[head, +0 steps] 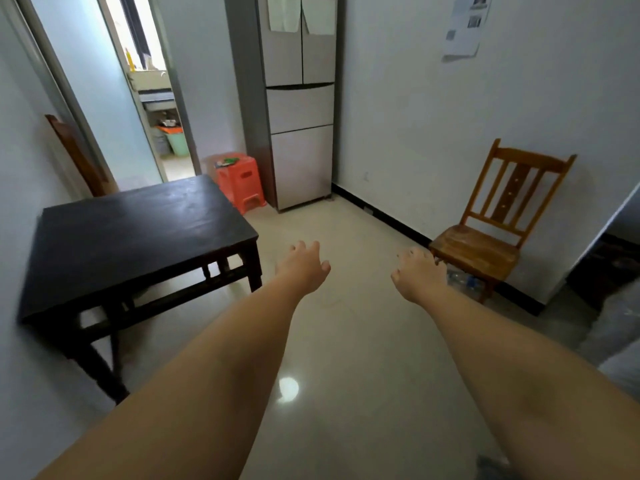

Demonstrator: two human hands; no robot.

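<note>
Both my arms reach forward over a pale tiled floor [346,341]. My left hand [306,266] hangs in the air right of the black table's corner, fingers loosely bent downward, holding nothing. My right hand [417,271] hovers in front of the wooden chair's seat, fingers loosely curled, also empty. Neither hand touches anything.
A black wooden table [131,237] stands against the left wall. A wooden chair [495,230] stands by the right wall with a plastic bottle [464,280] beneath it. A silver fridge [299,109] and an orange stool [240,183] stand ahead, beside an open doorway [156,98].
</note>
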